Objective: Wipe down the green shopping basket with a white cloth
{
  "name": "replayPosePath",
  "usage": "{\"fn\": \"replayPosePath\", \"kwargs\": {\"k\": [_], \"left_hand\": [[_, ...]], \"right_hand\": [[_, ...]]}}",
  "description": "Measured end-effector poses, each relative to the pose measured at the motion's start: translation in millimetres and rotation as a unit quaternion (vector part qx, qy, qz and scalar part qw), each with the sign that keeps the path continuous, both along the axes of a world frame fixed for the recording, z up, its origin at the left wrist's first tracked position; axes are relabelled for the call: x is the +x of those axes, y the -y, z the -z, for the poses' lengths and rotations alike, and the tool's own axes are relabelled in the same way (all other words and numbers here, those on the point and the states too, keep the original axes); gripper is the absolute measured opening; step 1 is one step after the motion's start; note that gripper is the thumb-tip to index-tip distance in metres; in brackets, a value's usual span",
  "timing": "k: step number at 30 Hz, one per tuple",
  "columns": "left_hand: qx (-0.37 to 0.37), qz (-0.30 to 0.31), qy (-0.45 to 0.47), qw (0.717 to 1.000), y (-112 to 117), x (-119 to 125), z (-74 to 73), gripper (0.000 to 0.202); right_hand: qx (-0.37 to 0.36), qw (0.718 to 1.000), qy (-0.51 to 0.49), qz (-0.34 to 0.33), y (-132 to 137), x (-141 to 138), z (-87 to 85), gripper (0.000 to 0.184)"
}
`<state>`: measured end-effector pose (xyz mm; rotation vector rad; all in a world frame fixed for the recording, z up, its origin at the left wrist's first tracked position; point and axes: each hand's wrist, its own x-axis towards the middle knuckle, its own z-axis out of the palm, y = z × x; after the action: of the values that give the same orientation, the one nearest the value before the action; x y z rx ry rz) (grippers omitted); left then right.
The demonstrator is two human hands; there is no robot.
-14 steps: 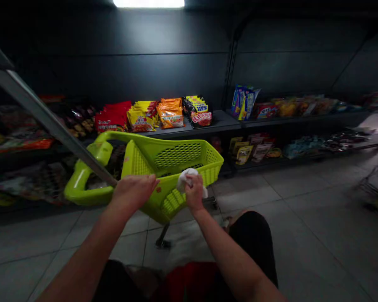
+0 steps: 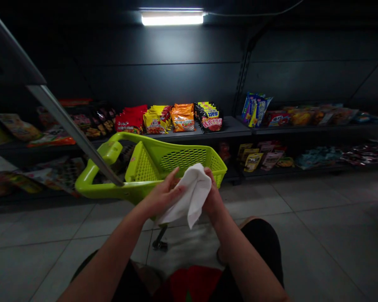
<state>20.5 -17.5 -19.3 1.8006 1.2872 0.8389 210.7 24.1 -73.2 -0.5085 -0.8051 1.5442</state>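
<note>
Left hand (image 2: pixel 164 195), fingers spread, is touching a white cloth (image 2: pixel 198 184) the right hand (image 2: pixel 213 197) is pinching by the cart's near edge (image 2: pixel 140 183), light tension probably controlling folds.

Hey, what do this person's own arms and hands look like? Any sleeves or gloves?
The left hand and right hand wear no gloves. The left forearm and right forearm show no sleeve, watch or bracelet. Lower down, a red garment and black legwear show.
</note>
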Motion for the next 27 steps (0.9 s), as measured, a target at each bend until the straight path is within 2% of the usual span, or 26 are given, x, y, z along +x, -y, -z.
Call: {"fn": "replayPosePath", "kwargs": {"k": [1,3,4,6,8,10,11,12,14,15,16,17,18,19,21,22,24,27], "left_hand": [[-0.035,0.004,0.005,0.999,0,1,3.5,0.068],[-0.048,-0.038,-0.025,0.998,-1,-1,8.9,0.052],[-0.035,-0.077,-0.028,0.996,-3,-2,10.8,0.046],[-0.013,-0.142,0.014,0.99,-4,-2,13.5,0.042],[-0.023,-0.161,0.081,0.983,-2,4,14.8,0.047],[-0.045,-0.147,0.126,0.98,6,9,13.6,0.055],[-0.061,-0.133,0.15,0.978,12,9,11.3,0.058],[-0.075,-0.104,0.157,0.979,17,6,7.7,0.06],[-0.063,-0.051,0.084,0.993,25,-11,-3.6,0.059],[-0.026,-0.044,0.0,0.999,27,-23,-10.6,0.057],[0.031,-0.062,-0.106,0.992,26,-37,-17.7,0.054],[0.091,-0.113,-0.211,0.967,23,-50,-24.1,0.051],[0.132,-0.168,-0.312,0.926,19,-63,-29.1,0.05],[0.141,-0.189,-0.405,0.883,14,-74,-32.4,0.049],[0.094,-0.201,-0.532,0.817,4,-89,-33.6,0.048],[0.056,-0.197,-0.568,0.797,-1,-93,-32.1,0.048],[0.004,-0.189,-0.597,0.78,-7,-101,-27.6,0.048],[-0.013,-0.174,-0.606,0.776,-9,-113,-23.5,0.05]], "right_hand": [[0.023,0.999,0.029,0.028,-1,8,-1.0,0.047],[0.074,0.985,0.118,0.104,-1,21,-1.4,0.049],[0.108,0.966,0.173,0.158,1,25,-1.2,0.045],[0.199,0.909,0.275,0.242,11,23,-0.1,0.043],[0.309,0.846,0.371,0.227,26,9,3.3,0.051],[0.398,0.79,0.438,0.161,38,-10,9.9,0.065],[0.421,0.775,0.45,0.14,40,-17,14.2,0.066],[0.429,0.773,0.447,0.136,39,-22,18.3,0.06],[0.407,0.793,0.417,0.179,29,-23,24.0,0.043],[0.384,0.801,0.406,0.214,21,-23,24.5,0.039],[0.361,0.804,0.403,0.249,15,-23,23.3,0.036],[0.347,0.797,0.408,0.279,10,-26,20.4,0.035],[0.351,0.783,0.424,0.289,7,-32,16.7,0.036],[0.379,0.762,0.447,0.275,6,-43,12.8,0.04],[0.466,0.701,0.501,0.202,9,-73,7.8,0.052],[0.503,0.666,0.525,0.167,11,-89,7.7,0.057],[0.531,0.608,0.575,0.132,9,-117,12.5,0.056],[0.499,0.567,0.644,0.122,-7,-126,25.8,0.042]]}}
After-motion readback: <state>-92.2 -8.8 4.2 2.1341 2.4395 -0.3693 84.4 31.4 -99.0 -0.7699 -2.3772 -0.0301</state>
